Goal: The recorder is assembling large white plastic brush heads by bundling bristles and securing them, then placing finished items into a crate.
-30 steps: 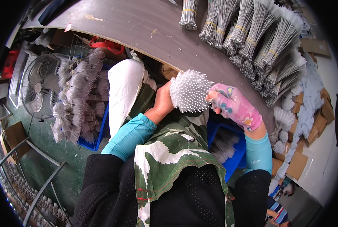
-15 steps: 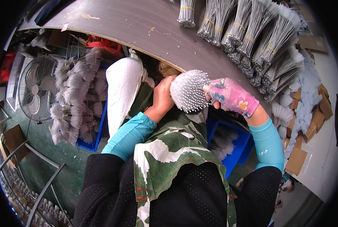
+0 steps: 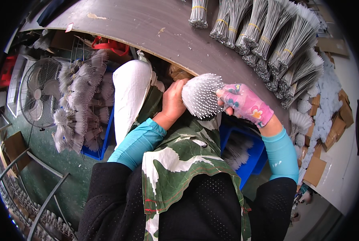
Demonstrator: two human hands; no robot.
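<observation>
- A round white spiky ball (image 3: pixel 201 95), bristling with short thin wires, sits between the two hands, just off the near edge of the desk (image 3: pixel 147 28) and above the person's lap.
- The left hand (image 3: pixel 174 102) is bare; its fingers (image 3: pixel 180 85) curl closed around the ball's left side, with the thumb hidden behind the ball.
- The right hand (image 3: pixel 246 104) wears a pink flowered glove; its fingers (image 3: pixel 223 94) are bent and pinch in at the ball's right edge, closed on it, and the tips are lost among the spikes.
- Both forearms wear turquoise sleeves (image 3: pixel 137 140) that run back to black upper sleeves.
- Below the fingers, a green and white leaf-patterned apron (image 3: pixel 179 160) covers the lap.
- Just left of the left fingers stands a white sack (image 3: pixel 131 92), upright against the desk edge.
- Beyond the right fingers, on the grey desk, lie many bundles of thin grey wires (image 3: pixel 276 44), tied with yellow bands and fanned out side by side.
- Under the right wrist there is a blue bin (image 3: pixel 248 156) with pale wire pieces inside.
- Far to the left of the fingers, a second blue bin (image 3: pixel 103 140) on the green floor holds fluffy grey wire tufts (image 3: pixel 77 104).
- Further left again stands a floor fan (image 3: pixel 38 94).
</observation>
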